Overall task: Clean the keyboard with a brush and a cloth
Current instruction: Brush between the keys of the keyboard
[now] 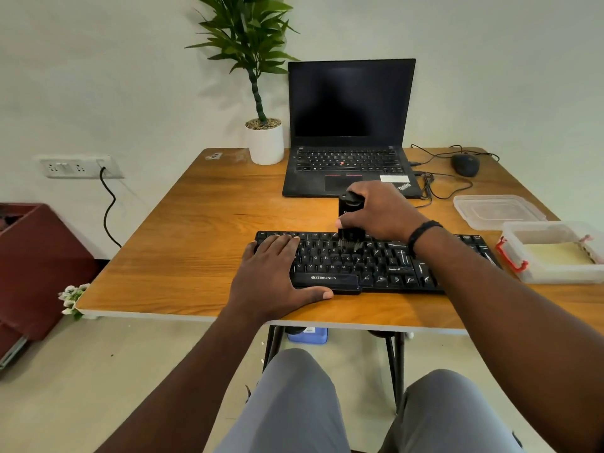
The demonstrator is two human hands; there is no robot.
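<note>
Brushing the keyboard (376, 263) at the near edge of the wooden surface (196, 223), with no cloth in sight.

We held the black brush (350, 214) upright in our right hand (382, 210), fingers curled round its body and bristles down on the upper key rows, while our left hand (277, 273) lay flat with straight fingers on the keyboard's left end, thumb along its front edge — pinning it. We judged the keyboard light and rigid, apt to slide unless steadied, its keycaps loose enough to catch; the brush seemed stiff and best gripped high. To the right, an open clear tub (555, 253) with a red clasp held something pale yellow we could not identify — its lid (496, 210) lay just behind it.
</note>
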